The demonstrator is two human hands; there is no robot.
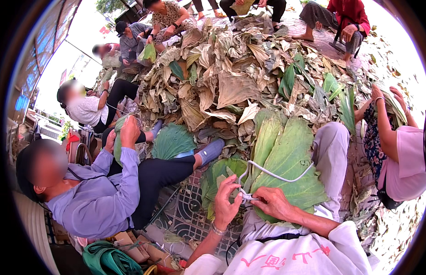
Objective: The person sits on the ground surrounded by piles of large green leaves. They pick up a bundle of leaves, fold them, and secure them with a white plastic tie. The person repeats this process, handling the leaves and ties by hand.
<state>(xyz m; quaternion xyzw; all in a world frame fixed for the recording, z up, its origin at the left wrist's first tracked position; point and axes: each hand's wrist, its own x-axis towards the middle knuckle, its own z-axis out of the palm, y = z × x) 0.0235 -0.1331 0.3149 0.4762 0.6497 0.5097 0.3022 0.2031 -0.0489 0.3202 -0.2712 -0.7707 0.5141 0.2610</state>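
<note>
Across my lap lies a stack of large green leaves [285,161] with veined, ragged edges. A whitish cord [283,177] loops over the stack and gathers in a knot [246,197] near its left side. My left hand [226,201] pinches the cord beside this knot between thumb and fingers, and a bracelet circles that wrist. My right hand [276,205] grips the cord from the other side, resting on the leaves. Behind my left hand, more green leaves [213,182] lie beside my leg, low by the paving.
A tall heap of mostly dry brown leaves [230,82] rises ahead. Close on my left sits a person in a lavender shirt [96,199] holding leaves. Another person in pink [405,151] handles leaves at right. Several more people sit around the heap. Folded green cloth [109,257] lies lower left.
</note>
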